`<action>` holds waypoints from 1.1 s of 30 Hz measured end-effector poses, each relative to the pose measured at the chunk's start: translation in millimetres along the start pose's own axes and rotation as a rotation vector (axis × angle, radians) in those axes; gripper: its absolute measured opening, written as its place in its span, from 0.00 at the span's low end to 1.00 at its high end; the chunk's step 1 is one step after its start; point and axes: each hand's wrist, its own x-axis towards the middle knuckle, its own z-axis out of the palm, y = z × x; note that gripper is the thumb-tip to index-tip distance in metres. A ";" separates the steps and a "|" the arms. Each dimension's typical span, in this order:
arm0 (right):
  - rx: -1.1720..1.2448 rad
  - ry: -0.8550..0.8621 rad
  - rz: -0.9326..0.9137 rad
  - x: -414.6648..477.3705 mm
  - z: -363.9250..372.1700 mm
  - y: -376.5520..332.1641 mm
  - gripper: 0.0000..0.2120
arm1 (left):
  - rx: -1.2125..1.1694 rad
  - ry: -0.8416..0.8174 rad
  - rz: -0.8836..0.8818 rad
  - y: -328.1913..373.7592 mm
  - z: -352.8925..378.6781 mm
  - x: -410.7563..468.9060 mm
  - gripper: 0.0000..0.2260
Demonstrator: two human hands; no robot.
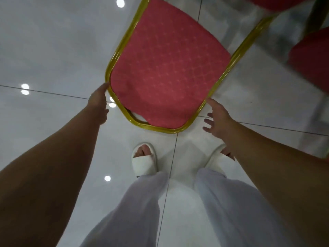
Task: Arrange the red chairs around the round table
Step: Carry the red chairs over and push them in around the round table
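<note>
A glossy white tiled floor (53, 50) lay underfoot. The red chair (165, 68) stood straight ahead, the top of its gold frame (160, 129) lying between the two grips. The left grip (98, 102) touched the frame's left edge with straight fingers. The right grip (219, 118), fingers spread apart, hovered just beside the right edge. Another red chair (309, 57) stood at the upper right.
</note>
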 end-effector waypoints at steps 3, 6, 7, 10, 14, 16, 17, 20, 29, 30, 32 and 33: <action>0.067 -0.082 0.008 48.6 2.1 -1.7 0.33 | -0.043 -0.038 0.006 5.5 16.3 50.5 0.19; 0.133 -0.270 0.033 72.1 4.0 -5.5 0.26 | -0.042 -0.055 0.010 6.2 26.6 77.8 0.16; 0.145 -0.273 0.035 73.4 6.8 -5.6 0.26 | -0.047 -0.066 0.006 6.3 25.9 81.4 0.17; 0.108 -0.195 0.021 52.0 12.0 -2.0 0.26 | -0.063 -0.124 -0.042 8.2 7.8 63.5 0.20; 0.007 -0.155 0.020 -11.6 -10.0 10.2 0.27 | -0.106 -0.152 -0.080 6.7 -34.1 -2.2 0.10; -0.030 -0.173 0.051 -62.9 -25.2 19.2 0.24 | -0.200 -0.232 -0.064 3.4 -56.9 -53.2 0.07; -0.046 -0.184 0.066 -93.9 -32.0 23.1 0.21 | -0.221 -0.263 -0.046 3.0 -69.9 -84.1 0.09; -0.092 -0.232 0.099 -200.2 -52.6 24.0 0.11 | -0.194 -0.259 -0.006 18.9 -112.9 -192.0 0.15; -0.070 -0.338 -0.041 -451.8 -93.3 -19.6 0.18 | -0.196 -0.236 0.291 116.0 -173.2 -495.5 0.12; -0.039 -0.359 -0.077 -469.9 -94.8 -34.0 0.19 | -0.240 -0.248 0.337 136.0 -169.6 -519.7 0.11; 0.016 -0.430 -0.148 -500.4 -98.7 -63.4 0.18 | -0.270 -0.252 0.422 184.7 -159.2 -558.1 0.09; 0.024 -0.465 -0.182 -514.4 -100.3 -77.7 0.16 | -0.298 -0.251 0.456 212.9 -153.1 -574.0 0.09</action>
